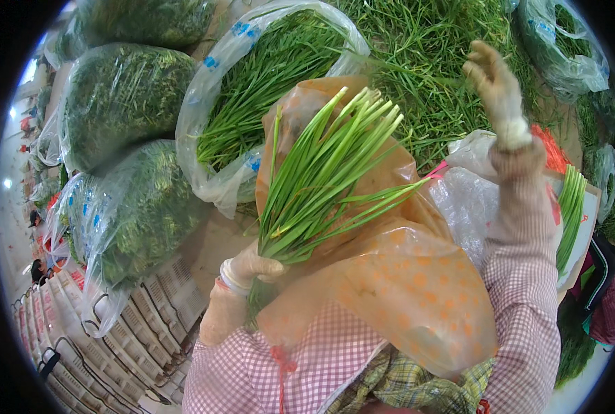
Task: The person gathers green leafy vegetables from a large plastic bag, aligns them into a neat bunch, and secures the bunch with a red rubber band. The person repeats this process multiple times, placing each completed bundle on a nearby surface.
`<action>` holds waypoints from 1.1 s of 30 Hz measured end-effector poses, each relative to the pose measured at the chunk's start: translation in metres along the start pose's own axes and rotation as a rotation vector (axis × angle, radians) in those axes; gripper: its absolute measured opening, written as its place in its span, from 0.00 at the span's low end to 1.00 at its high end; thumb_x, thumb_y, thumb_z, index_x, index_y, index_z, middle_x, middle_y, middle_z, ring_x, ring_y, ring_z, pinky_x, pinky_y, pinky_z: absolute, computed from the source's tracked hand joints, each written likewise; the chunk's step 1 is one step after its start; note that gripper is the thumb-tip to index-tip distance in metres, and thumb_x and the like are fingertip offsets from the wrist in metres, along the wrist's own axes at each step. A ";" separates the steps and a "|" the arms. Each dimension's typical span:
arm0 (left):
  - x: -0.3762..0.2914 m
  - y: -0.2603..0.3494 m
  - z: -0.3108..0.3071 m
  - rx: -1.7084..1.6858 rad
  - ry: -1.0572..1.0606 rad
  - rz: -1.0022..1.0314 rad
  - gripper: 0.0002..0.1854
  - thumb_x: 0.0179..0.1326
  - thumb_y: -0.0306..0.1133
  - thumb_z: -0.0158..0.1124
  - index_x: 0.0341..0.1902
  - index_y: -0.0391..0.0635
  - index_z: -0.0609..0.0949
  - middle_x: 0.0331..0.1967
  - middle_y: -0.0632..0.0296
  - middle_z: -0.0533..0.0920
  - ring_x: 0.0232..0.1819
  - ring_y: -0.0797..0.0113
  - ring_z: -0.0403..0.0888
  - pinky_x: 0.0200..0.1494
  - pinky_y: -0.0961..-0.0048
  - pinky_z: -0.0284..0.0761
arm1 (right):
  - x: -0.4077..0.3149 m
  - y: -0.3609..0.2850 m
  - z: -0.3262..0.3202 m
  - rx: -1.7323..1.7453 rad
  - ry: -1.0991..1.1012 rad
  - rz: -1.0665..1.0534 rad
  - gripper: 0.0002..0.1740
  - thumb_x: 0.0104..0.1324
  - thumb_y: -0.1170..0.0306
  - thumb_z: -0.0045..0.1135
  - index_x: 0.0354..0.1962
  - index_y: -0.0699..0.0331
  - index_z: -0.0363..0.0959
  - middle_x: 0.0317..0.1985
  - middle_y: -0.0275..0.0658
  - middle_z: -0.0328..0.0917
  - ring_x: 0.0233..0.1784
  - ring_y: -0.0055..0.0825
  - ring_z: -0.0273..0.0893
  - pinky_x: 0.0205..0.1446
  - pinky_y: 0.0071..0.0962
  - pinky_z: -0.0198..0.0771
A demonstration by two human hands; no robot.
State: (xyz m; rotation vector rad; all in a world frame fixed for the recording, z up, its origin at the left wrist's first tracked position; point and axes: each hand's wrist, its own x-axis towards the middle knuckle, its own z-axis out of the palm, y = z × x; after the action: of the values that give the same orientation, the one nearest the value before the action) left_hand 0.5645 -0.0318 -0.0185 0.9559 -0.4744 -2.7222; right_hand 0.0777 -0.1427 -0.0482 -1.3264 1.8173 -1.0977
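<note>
My left hand (250,266), in a pale glove with a band at the wrist, grips a bunch of green chives (323,181) by the leafy end. The pale cut ends fan out away from me. Several stems stray right, towards a pink strip (437,171). Beneath the bunch, an orange-patterned translucent plastic sheet (416,274) covers my lap. My right hand (491,77), gloved and slightly blurred, is raised at the upper right with fingers apart and nothing visible in it. Loose chives (421,77) lie in a heap beside and beyond it.
An open clear bag (186,119) of chives stands ahead. Full bags of greens (131,103) are stacked at left, above a row of printed cartons or bags with black handles (116,341). At right, red strips (550,147) and a chive bundle (571,217) lie near a white board (581,243).
</note>
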 end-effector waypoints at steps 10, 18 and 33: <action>-0.008 -0.014 0.016 0.000 0.065 0.037 0.37 0.52 0.31 0.73 0.65 0.38 0.67 0.18 0.69 0.69 0.13 0.81 0.57 0.13 0.81 0.49 | -0.076 -0.007 0.058 -0.824 -0.177 -1.099 0.11 0.58 0.72 0.57 0.40 0.54 0.74 0.25 0.33 0.73 0.27 0.31 0.76 0.31 0.30 0.73; -0.010 -0.007 0.028 -0.011 0.063 -0.049 0.36 0.53 0.32 0.71 0.67 0.38 0.69 0.21 0.74 0.67 0.17 0.83 0.54 0.19 0.81 0.46 | -0.066 -0.061 0.046 -0.149 -0.266 -0.686 0.29 0.52 0.71 0.74 0.54 0.62 0.76 0.48 0.44 0.81 0.47 0.38 0.81 0.53 0.28 0.75; -0.007 0.004 0.020 0.064 0.087 -0.080 0.42 0.49 0.34 0.74 0.68 0.39 0.67 0.29 0.72 0.74 0.17 0.84 0.57 0.17 0.82 0.47 | -0.116 -0.097 0.099 0.632 -0.552 -0.056 0.04 0.68 0.70 0.60 0.37 0.61 0.77 0.26 0.30 0.77 0.30 0.18 0.76 0.32 0.19 0.72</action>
State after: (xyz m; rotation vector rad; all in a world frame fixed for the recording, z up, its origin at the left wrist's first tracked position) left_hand 0.5577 -0.0288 0.0022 1.1273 -0.5210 -2.7370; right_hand 0.2379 -0.0717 -0.0056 -1.1366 0.9304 -1.0720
